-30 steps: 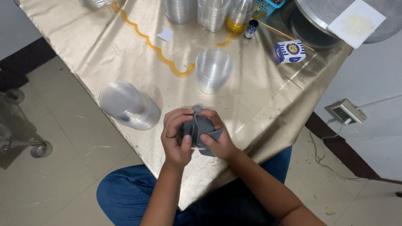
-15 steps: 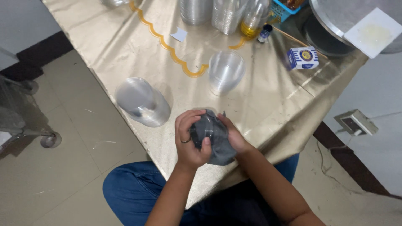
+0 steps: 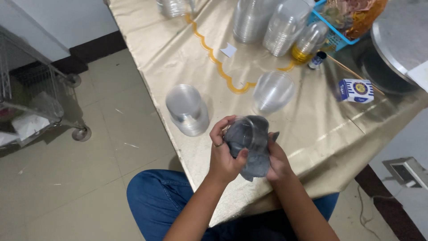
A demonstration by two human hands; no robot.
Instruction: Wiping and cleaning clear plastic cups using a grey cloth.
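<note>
Grey cloth (image 3: 255,156) fills the space between my two hands, wrapped about a clear cup (image 3: 243,134) held just off the near table (image 3: 178,49) edge, above my lap. My left hand (image 3: 225,154) grasps the cup by its rim, fingers curled over the top and thumb pressed to the cloth below; this steadies the cup, I judge, so the cloth can bear against its wall. My right hand (image 3: 276,163) lies under and behind the cloth at about 4 o'clock from the cup, closed on the fabric and cupping the cup's base through it.

On the gold tablecloth, at 10 o'clock from my hands, a low stack of clear lids or cups (image 3: 187,109) lies close to the table's left edge, within easy reach. At 1 o'clock a nested stack of cups (image 3: 273,91) lies on its side, mouth toward me. Farther off at 12 to 1 o'clock stand taller stacks (image 3: 267,22), a bottle of yellow liquid (image 3: 305,44) and a blue basket (image 3: 334,38). A small blue-and-white box (image 3: 355,90) rests at 2 o'clock. A wire trolley (image 3: 31,102) stands on the floor at 9 o'clock.
</note>
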